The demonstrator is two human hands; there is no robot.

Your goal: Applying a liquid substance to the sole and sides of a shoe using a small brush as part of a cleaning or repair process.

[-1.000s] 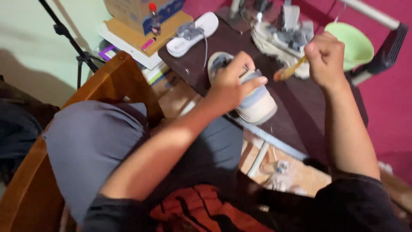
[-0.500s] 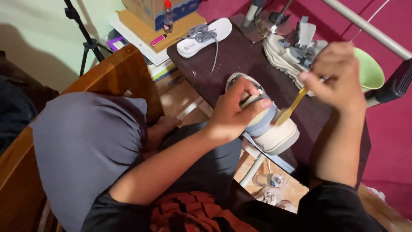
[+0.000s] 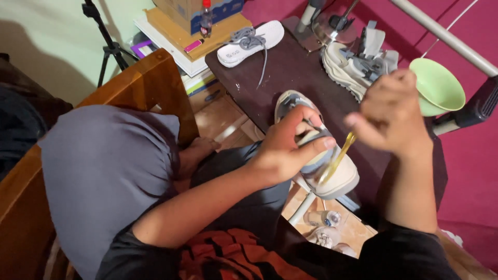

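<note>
- While the left hand [image 3: 282,150] grips the grey-and-cream sneaker [image 3: 321,155] at the dark worktop's [image 3: 290,72] near edge, the right hand [image 3: 389,116] clasps a yellow brush [image 3: 337,158] against its side.
- Beyond stand a second sneaker [image 3: 353,65] and a green bowl [image 3: 438,85].

A grey and off-white sneaker [image 3: 316,150] sits just right of the frame's centre, at the near edge of a dark table, toe pointing toward the lower right and overhanging the edge. A slim yellow-handled brush [image 3: 338,155] slants across its toe, lower end touching the pale upper, upper end rising toward the upper right.
</note>
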